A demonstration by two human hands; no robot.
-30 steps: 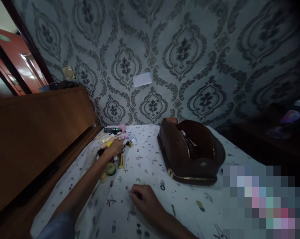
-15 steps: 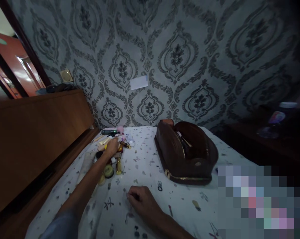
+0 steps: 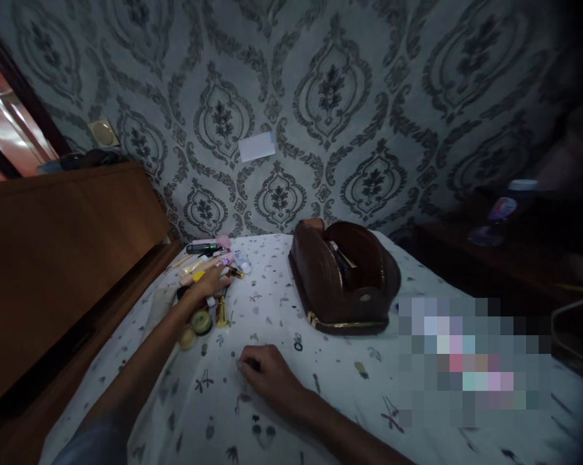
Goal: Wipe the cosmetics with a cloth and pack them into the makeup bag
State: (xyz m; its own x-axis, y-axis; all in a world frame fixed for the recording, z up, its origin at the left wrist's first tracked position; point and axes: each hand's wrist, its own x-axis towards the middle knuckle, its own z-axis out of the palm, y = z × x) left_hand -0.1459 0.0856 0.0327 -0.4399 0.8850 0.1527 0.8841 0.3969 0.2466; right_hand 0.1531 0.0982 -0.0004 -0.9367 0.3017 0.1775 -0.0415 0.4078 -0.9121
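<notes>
My left hand (image 3: pixel 212 283) is over a group of cosmetics on the patterned white sheet, fingers apart, close to a small dark tube with a gold end (image 3: pixel 235 272). Around it lie a yellow item (image 3: pixel 199 276), a dark green tube (image 3: pixel 201 248), a gold tube (image 3: pixel 221 312) and a round green-lidded jar (image 3: pixel 201 322). My right hand (image 3: pixel 262 365) rests on the sheet nearer to me, its fingers curled closed and nothing visible in them. To the right stands a brown bag (image 3: pixel 320 278), unzipped, with slim items (image 3: pixel 343 256) inside its opening.
A wooden board (image 3: pixel 68 258) runs along the left side. Patterned wallpaper (image 3: pixel 330 97) rises behind the sheet (image 3: pixel 272 284). At the right, a bottle (image 3: pixel 504 206) stands on a dark surface. A pixelated patch covers the lower right.
The camera view has turned slightly right and down. My left hand has opened its fingers over the cosmetics. My right hand stays curled on the sheet.
</notes>
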